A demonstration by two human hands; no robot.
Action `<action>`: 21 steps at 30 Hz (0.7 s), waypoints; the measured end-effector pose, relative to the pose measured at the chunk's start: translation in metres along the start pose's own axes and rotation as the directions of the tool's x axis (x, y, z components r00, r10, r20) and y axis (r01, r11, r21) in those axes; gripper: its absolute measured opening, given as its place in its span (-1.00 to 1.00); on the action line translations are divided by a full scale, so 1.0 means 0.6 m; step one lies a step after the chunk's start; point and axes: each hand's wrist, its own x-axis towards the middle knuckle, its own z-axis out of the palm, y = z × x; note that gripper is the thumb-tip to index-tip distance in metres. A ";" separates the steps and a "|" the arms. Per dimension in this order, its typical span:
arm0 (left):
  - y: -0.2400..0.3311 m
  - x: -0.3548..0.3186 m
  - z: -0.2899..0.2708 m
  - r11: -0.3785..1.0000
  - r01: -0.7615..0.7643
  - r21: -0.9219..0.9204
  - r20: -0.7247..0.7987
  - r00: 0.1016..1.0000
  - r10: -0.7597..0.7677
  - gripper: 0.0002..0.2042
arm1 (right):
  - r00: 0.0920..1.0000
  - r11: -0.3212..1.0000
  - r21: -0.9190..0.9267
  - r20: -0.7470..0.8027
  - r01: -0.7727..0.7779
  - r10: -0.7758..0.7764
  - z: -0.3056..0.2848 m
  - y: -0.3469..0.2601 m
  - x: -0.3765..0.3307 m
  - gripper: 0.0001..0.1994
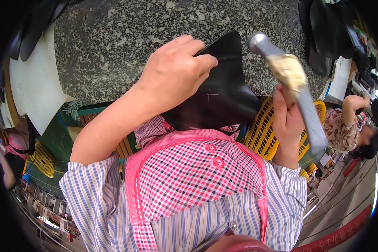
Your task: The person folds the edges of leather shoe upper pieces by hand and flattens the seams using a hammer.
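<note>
My left hand (174,67) pinches the upper left edge of a black leather piece (216,90), which carries a small pale cross mark. The leather's far end rests at the edge of a speckled stone slab (113,46), and its near part hangs over my lap. To the right, my right hand (289,117) grips a hammer (308,113) by its handle, raised beside the leather and apart from it. The hammer has a rounded grey face and yellowish wrapping around the middle of its head. Part of my right hand's grip is hidden behind the hammer.
Black leather pieces lie at the slab's far right (323,33) and far left (31,31). A white sheet (33,80) is at left. A yellow plastic basket (258,130) stands below the slab at right. Another person (344,126) sits at far right.
</note>
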 end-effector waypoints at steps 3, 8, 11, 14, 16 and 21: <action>0.003 0.002 0.000 1.000 -0.011 0.021 -0.009 1.000 0.011 -0.84 | 0.986 0.985 -0.122 0.133 0.120 -0.104 0.002 -0.005 0.012 -0.86; 0.003 0.008 -0.011 1.000 -0.006 0.026 0.088 0.996 0.004 -0.86 | 0.995 0.991 0.109 0.082 -0.073 0.065 0.007 -0.001 0.009 -0.93; -0.011 0.015 -0.012 1.000 0.022 -0.012 0.147 0.989 -0.020 -0.87 | 0.906 0.998 -0.056 0.423 0.015 0.010 -0.011 -0.017 0.018 -0.93; -0.017 0.025 -0.021 0.998 -0.003 -0.063 0.233 0.972 0.018 -0.85 | 0.907 0.999 -0.024 0.419 -0.028 0.036 -0.011 -0.007 0.002 -0.93; -0.027 0.015 -0.019 0.987 -0.142 -0.073 0.182 0.971 0.153 -0.83 | 0.919 0.999 0.005 0.393 -0.046 0.040 -0.005 -0.005 -0.005 -0.93; -0.045 -0.007 -0.032 0.852 -0.524 -0.003 0.078 0.849 0.523 -0.75 | 0.931 1.000 -0.002 0.365 0.004 -0.003 -0.001 0.005 -0.013 -0.94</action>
